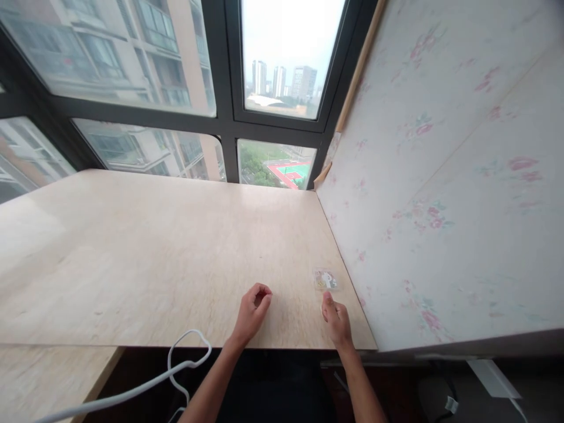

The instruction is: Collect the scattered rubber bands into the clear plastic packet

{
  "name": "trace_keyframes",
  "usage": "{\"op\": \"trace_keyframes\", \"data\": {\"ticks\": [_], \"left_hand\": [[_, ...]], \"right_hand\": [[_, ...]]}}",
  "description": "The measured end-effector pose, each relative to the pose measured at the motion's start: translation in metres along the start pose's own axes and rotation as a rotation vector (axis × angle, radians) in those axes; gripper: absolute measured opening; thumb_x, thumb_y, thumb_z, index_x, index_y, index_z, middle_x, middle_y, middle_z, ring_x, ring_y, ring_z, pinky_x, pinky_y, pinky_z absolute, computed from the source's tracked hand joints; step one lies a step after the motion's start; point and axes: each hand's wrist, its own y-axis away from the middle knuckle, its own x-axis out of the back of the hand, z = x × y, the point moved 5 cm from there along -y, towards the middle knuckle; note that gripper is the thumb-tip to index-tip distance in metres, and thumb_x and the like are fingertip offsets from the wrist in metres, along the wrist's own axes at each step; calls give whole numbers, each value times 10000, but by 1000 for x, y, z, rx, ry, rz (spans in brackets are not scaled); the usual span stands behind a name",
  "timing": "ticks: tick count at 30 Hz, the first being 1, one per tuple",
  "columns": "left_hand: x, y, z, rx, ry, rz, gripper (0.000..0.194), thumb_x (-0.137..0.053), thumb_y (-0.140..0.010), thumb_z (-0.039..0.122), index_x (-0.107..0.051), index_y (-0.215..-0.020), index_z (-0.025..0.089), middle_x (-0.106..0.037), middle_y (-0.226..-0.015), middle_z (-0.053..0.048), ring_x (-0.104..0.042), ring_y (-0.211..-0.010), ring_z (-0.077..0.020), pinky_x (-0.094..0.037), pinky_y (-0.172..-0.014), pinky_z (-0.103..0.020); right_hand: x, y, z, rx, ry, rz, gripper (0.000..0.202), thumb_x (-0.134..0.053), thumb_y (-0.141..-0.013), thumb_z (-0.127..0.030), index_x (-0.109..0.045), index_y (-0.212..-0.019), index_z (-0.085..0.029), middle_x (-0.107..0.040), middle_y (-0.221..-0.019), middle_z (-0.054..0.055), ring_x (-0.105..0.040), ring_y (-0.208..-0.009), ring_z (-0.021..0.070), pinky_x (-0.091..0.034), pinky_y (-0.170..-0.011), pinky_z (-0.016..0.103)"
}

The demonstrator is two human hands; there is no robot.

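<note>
My right hand (pixel 337 321) is closed above the right part of the pale tabletop (pixel 185 252), with its thumb on top. Just beyond the thumb tip is a small clear plastic case (pixel 326 278) with a white figure and some brown and gold inside. The thumb overlaps the case's near edge and appears to pinch it; the fingers beneath are hidden. To the left, my left hand (pixel 252 312) is near the table's front edge. Its fingers are curled and the thumb meets the index fingertip, with nothing visible between them.
A white cable (pixel 145 385) loops over the front edge at the lower left, by a second, lower surface (pixel 48 370). A floral-papered wall (pixel 440 194) borders the table's right side. Dark-framed windows (pixel 229 126) stand along the back. A white flat object (pixel 493 379) is at the lower right.
</note>
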Motion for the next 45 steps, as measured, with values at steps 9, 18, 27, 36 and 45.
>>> {"op": "trace_keyframes", "data": {"ticks": [9,18,27,36,45], "left_hand": [[30,9,-11,92,-20,305,447,-533,-746,410,-174,-567,215,-216,-523,61,-225,-498,-92,-229,-490,-230],[26,15,-4,115,100,242,570,-492,-799,598,-151,-560,209,-166,-538,49,-178,-505,-94,-194,-485,-247],[4,40,26,222,505,156,461,-427,-833,620,-494,-701,184,-426,-597,19,-419,-559,-127,-388,-530,-241],[14,55,29,540,490,92,587,-563,-681,701,-672,-818,141,-432,-475,33,-460,-470,-123,-331,-416,-191],[8,52,24,431,549,350,552,-499,-766,640,-594,-562,136,-462,-437,4,-464,-429,-122,-401,-442,-222]], "right_hand": [[-1,4,5,41,11,8,582,-411,-854,-646,-230,-480,-237,-236,-441,-52,-233,-421,90,-172,-425,269],[-49,26,-9,-94,-440,-141,621,-393,-836,-689,-218,-448,-237,-173,-386,-79,-141,-354,61,-80,-378,241],[-162,53,-58,-297,-811,-302,668,-558,-742,-684,-193,-441,-213,-195,-393,-89,-147,-354,32,-85,-354,202],[-178,68,-51,-633,-856,-618,728,-599,-581,-790,-209,-397,-204,-234,-327,-97,-210,-286,11,-124,-308,151],[-172,66,-60,-427,-839,-200,663,-642,-665,-658,-215,-423,-212,-193,-343,-106,-133,-328,23,-123,-329,190]]}}
